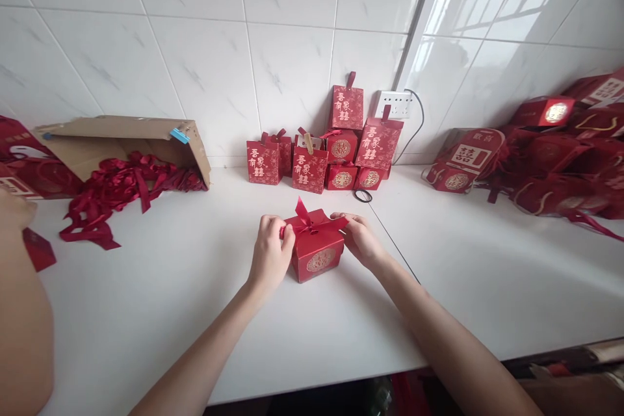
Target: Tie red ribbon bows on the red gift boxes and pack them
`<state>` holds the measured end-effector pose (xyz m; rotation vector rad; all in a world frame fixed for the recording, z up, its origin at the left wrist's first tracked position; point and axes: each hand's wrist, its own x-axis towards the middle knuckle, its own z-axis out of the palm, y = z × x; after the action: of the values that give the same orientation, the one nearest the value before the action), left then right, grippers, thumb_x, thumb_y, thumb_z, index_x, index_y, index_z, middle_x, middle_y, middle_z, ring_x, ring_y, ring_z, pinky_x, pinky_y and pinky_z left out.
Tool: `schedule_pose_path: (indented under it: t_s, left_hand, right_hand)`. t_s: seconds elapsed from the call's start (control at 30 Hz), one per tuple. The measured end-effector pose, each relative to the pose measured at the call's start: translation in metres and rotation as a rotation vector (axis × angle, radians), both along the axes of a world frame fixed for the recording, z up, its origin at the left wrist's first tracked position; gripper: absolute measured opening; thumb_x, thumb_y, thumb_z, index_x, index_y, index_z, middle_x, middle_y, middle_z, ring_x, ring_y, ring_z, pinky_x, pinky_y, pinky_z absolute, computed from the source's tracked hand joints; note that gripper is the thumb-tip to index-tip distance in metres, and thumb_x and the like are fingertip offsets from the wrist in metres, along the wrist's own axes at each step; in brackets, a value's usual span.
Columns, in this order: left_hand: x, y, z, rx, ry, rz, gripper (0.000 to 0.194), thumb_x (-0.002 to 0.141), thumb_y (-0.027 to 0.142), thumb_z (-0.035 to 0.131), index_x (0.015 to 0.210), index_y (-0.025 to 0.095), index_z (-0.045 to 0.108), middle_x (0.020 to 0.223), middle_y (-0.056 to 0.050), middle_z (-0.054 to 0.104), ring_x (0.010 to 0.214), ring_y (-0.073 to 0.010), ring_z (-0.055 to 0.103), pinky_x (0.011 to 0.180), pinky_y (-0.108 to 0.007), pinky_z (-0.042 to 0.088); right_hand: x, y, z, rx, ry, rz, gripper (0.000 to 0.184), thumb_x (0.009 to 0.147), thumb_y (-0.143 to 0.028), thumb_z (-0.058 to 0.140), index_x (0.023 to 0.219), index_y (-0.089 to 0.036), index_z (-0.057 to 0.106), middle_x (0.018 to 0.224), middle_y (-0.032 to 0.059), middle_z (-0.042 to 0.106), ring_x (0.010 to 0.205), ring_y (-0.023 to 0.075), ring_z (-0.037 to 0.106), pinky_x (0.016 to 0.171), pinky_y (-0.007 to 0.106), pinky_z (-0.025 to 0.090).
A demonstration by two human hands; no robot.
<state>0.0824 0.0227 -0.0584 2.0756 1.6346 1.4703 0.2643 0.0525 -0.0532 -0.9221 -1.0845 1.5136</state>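
A small red gift box [316,253] with a gold round emblem on its front stands on the white table [195,312]. A red ribbon bow [312,221] sits on its top. My left hand [270,253] is closed, pinching the left end of the ribbon beside the box. On the other side, my right hand [358,237] is closed on the ribbon's right end at the box's top edge.
A group of finished red boxes [336,149] stands against the tiled wall, with a black hair tie [363,195] in front. A tipped cardboard box [127,143] spills red ribbons [117,192] at left. Red bags [550,156] pile up at right. Another person's arm [22,325] shows at far left.
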Motion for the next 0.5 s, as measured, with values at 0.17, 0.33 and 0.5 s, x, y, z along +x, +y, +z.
schedule_pose_path:
  t_s: [0.17,0.33,0.5]
  left_hand:
    - [-0.004,0.003,0.002,-0.036,-0.073,-0.063,0.017,0.082,0.020,0.042,0.066,0.021,0.038,0.079,-0.002,0.046,0.072,-0.0141,0.051,0.067,-0.029,0.046]
    - [-0.008,0.006,0.010,-0.116,-0.176,-0.115,0.011,0.077,0.024,0.051,0.088,0.020,0.050,0.099,-0.005,0.055,0.097,-0.0188,0.054,0.087,-0.035,0.045]
    - [0.003,0.011,0.022,-0.244,-0.252,-0.236,0.027,0.081,0.039,0.053,0.101,0.020,0.056,0.115,-0.007,0.057,0.105,-0.0201,0.056,0.089,-0.032,0.044]
  right_hand:
    - [0.004,0.002,-0.001,0.019,-0.111,0.068,0.012,0.068,-0.027,0.051,0.061,-0.018,0.051,0.061,-0.0007,0.052,0.055,0.0121,0.047,0.053,0.024,0.037]
    - [0.009,-0.004,0.007,0.362,-0.406,-0.300,0.030,0.079,-0.050,0.045,0.073,-0.021,0.048,0.079,0.0020,0.052,0.075,0.0169,0.049,0.068,0.030,0.041]
    - [0.002,-0.019,0.011,0.849,-0.748,-0.247,0.041,0.078,-0.060,0.047,0.065,-0.021,0.042,0.063,-0.0010,0.046,0.058,0.0141,0.040,0.066,0.033,0.035]
